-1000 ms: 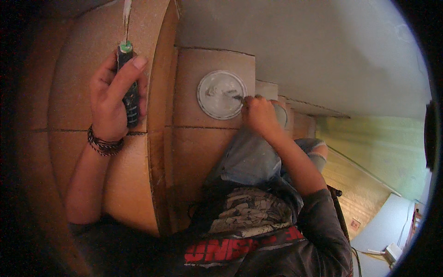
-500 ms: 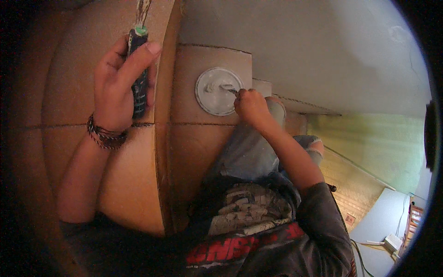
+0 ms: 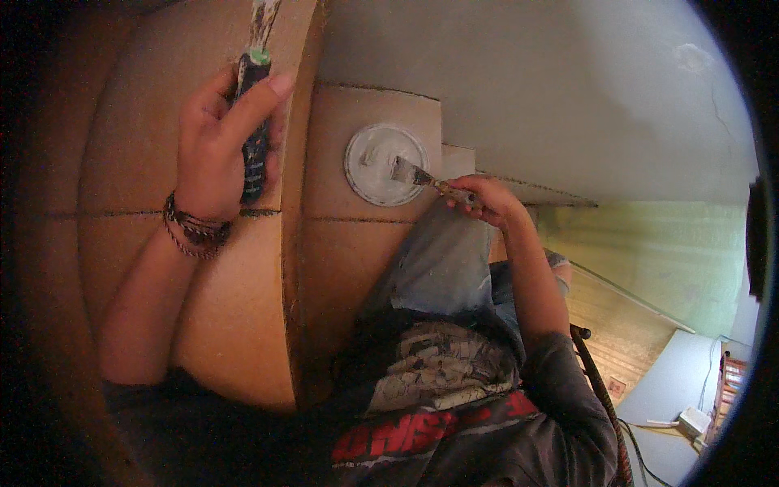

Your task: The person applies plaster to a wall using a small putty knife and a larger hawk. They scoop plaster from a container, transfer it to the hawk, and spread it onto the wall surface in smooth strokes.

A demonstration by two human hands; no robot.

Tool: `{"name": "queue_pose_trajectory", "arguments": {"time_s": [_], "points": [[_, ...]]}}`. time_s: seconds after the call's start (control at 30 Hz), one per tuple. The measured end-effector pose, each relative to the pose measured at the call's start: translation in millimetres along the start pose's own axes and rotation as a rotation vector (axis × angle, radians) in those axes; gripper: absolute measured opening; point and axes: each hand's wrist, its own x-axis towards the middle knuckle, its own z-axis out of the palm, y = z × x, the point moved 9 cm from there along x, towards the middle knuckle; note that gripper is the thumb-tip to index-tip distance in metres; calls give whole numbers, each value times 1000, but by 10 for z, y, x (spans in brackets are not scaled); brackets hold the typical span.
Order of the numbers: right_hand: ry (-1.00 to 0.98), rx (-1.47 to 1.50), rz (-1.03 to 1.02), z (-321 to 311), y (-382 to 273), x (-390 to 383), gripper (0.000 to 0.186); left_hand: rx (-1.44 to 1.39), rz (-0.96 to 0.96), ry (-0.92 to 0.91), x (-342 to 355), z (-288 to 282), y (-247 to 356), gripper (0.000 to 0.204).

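The blade of the dark-handled putty knife [image 3: 253,122] runs out of the top edge, so its tip is cut off, and the rim of the view is black and bent — the left hand [image 3: 217,150] is wrapped round that handle, pressed against the upright edge of the brown board [image 3: 195,325]. The right hand [image 3: 485,199] grips a small scraper [image 3: 418,176] whose blade lies on the round white lid [image 3: 385,164] on the cardboard beneath, with a knee in grey jeans [image 3: 442,260] just below it. Against half a second ago, the left hand sits higher, and the scraper blade now shows plainly on the lid.
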Motion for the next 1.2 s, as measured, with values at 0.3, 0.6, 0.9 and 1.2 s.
{"name": "queue_pose_trajectory", "arguments": {"time_s": [0.3, 0.6, 0.9, 1.2], "points": [[-428, 672, -266, -273, 181, -40, 34, 186, -70, -108, 84, 94, -121, 21], [-54, 170, -398, -354, -422, -149, 36, 196, -54, -86, -29, 87, -238, 23], [590, -1354, -552, 437, -953, 331, 24, 116, -50, -146, 30, 136, -141, 23], [546, -1494, -624, 1007, -625, 332, 17, 92, -61, -143, 75, 119, -163, 25]]}}
